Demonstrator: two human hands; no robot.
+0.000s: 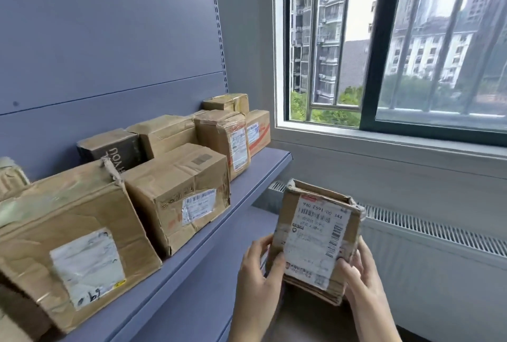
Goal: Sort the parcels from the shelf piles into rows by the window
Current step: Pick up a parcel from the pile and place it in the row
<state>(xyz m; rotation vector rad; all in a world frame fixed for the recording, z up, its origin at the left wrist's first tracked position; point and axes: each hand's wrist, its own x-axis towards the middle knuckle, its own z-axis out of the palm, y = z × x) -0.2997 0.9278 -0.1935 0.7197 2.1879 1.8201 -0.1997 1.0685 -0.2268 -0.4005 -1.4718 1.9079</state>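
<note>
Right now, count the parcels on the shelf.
8: left-edge parcel, big front box, barcode box, dark box, plain box, tall box, red-striped box, top box. Others may be hidden.

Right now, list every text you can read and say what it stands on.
"Y40 E591 00 344", roughly: held parcel, on its label.
"YOU", rotated: dark box.
Handwriting, maybe "b3": nearest box, on its label.
All other label print is too blurred to read.
</note>
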